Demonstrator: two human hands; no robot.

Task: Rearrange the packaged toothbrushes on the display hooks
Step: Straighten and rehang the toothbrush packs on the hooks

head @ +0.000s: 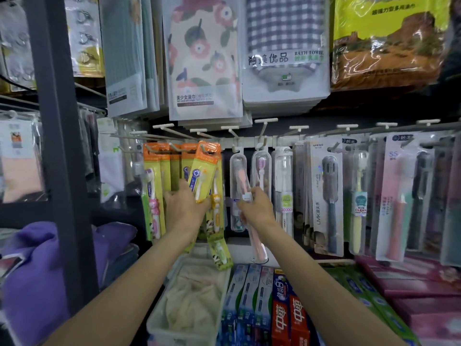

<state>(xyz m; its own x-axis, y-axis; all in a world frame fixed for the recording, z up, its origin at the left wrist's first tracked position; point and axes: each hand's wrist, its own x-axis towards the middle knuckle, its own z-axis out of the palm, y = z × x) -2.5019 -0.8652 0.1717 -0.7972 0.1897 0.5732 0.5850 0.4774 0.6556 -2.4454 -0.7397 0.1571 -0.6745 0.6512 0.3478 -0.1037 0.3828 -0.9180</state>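
Left hand [185, 204] is being held up at the yellow-and-orange carded toothbrush packs [182, 171], fingers curled round the lower part of the tilted front pack [204, 171], whose punched top is sitting at the tip of its display hook [203, 146]. Right hand [257, 208] is being closed round the middle of a clear-cased pink toothbrush [249, 216], which is being held off the hooks, long axis near upright and leaning slightly, head end upward just below the white hook rail [249, 144]. The pack in the left hand is being tipped with its top to the right and its foot toward the palm. The deciding relation, as judged: the hook tips are lying above and beyond both hands, so any pack is being fed upward and away, hang-hole first; the left hand is nearer the yellow group, the right nearer the clear cases. Counts: about five yellow packs are being shown across the left hooks, exact number not clear through overlap; one more yellow pack [219, 253] is lying low beneath them. Three clear cases [262, 171] are hanging right of centre, plus the one in the right hand. Farther right, larger carded brushes [326, 196] are being displayed, too overlapped for counting. Below, toothpaste boxes [287, 315] are being stacked on the shelf.
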